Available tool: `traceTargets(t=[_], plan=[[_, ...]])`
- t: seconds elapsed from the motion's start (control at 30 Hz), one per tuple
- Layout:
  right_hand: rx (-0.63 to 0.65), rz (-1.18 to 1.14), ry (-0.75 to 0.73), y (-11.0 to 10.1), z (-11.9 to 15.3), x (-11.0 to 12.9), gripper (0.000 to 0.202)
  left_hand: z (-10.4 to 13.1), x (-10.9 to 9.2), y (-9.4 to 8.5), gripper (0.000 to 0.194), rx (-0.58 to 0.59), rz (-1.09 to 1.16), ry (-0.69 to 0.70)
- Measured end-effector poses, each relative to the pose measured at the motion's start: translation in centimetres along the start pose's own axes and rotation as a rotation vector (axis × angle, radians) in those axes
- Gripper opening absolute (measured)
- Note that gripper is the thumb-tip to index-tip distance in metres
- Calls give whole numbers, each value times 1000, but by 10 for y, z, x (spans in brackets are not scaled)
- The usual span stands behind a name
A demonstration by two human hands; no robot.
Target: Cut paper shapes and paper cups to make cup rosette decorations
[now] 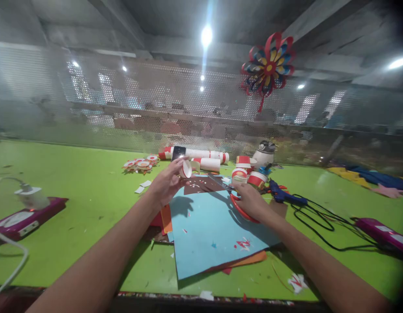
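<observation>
My left hand [169, 184] is raised above the blue paper sheet [208, 226], its fingers closed round a small paper cup [186, 169] with its pale side toward me. To the right, my right hand [250, 201] grips scissors with red handles [242, 211]. Their blades point up and left over a dark brown sheet [204, 184]. Small red and white paper scraps [243, 243] lie on the blue sheet. Just beyond my right hand stand several red-and-white paper cups [239, 176].
Cut cups fanned out like flowers [143, 164], a phone [179, 152] and stacked cups [201, 154] lie at the back. A blue glue gun [284, 194] with a black cord is at right. Purple power strips [35, 217] sit on both sides of the green table [90, 174].
</observation>
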State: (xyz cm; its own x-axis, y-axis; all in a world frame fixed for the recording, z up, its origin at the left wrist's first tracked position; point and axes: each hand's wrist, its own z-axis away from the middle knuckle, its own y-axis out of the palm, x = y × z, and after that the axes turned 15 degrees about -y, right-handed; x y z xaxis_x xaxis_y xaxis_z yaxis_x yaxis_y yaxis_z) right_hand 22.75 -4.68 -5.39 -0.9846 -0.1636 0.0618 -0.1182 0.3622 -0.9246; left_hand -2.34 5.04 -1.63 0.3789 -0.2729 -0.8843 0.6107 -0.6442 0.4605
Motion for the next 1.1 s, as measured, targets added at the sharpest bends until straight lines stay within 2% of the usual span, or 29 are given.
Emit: traceTargets(t=[0.2,0.4,0.57,0.8,1.0,1.1], plan=[[-131,-82,42,-9,-2,-15,43,1,7,1,40,105,52,-123],[-227,-239,117,-10,-3,-31,44,5,6,3,32,139,-27,-66],[-268,-361,108,-5,-3,-38,42,9,5,6,42,137,-134,5],[-255,-404,110,-8,-1,-27,45,7,9,9,51,131,-222,35],[-137,-429,20,-8,4,-13,36,2,13,2,34,159,-55,-77],[-131,-511,12,-14,4,-4,35,1,15,2,32,110,-79,-20]])
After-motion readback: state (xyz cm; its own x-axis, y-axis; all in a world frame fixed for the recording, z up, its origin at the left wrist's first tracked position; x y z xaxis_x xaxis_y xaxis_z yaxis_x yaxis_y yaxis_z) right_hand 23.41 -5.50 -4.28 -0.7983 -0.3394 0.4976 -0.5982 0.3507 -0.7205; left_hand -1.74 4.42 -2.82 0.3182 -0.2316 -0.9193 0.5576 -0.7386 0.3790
